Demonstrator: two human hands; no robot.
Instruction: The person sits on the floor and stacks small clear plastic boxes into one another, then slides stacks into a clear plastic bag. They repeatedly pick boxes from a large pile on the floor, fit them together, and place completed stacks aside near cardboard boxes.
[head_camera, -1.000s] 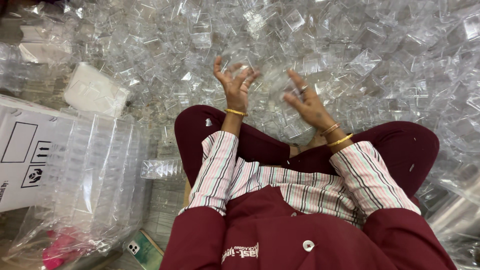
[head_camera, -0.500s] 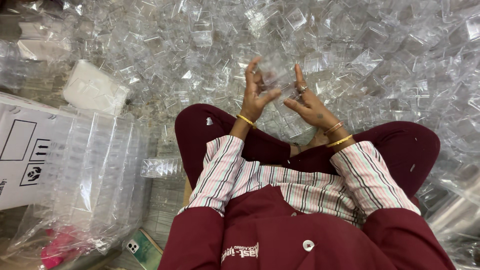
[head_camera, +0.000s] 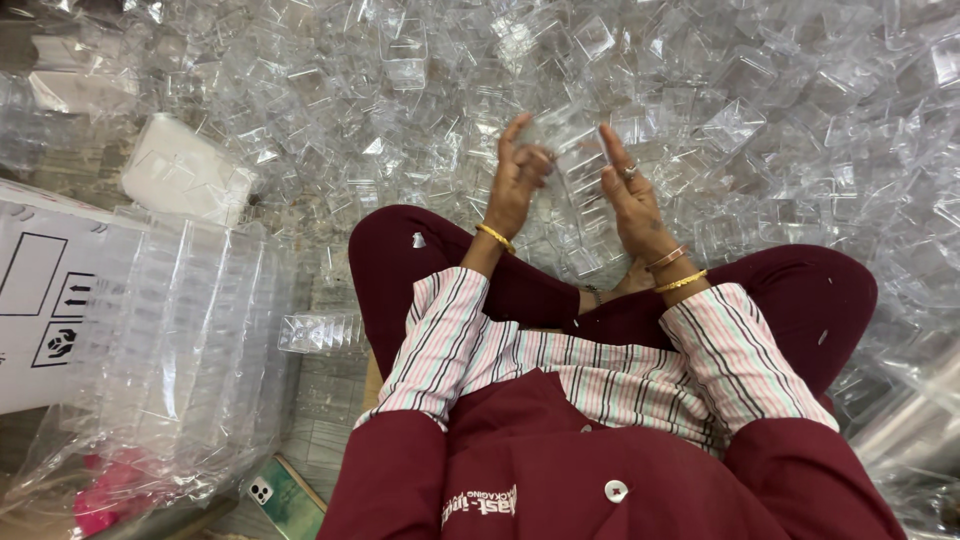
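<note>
I sit cross-legged on the floor in maroon trousers. Between my two raised hands I hold a stack of clear plastic cups (head_camera: 572, 170), square in shape. My left hand (head_camera: 518, 178) presses against its left side with fingers upright. On the other side my right hand (head_camera: 628, 195), wearing a ring and bangles, presses flat against it. A deep heap of loose clear plastic cups (head_camera: 420, 70) covers the floor ahead of my knees.
At my left lies a clear bag packed with stacked cups (head_camera: 185, 340), beside a white cardboard box (head_camera: 45, 300). A white lid-like piece (head_camera: 180, 170) rests on the heap. A short cup stack (head_camera: 320, 330) and a phone (head_camera: 285, 495) lie by my left knee.
My hands have come closer together and turned upright. They now press a stack of clear cups between the palms, where earlier they were spread apart over the heap.
</note>
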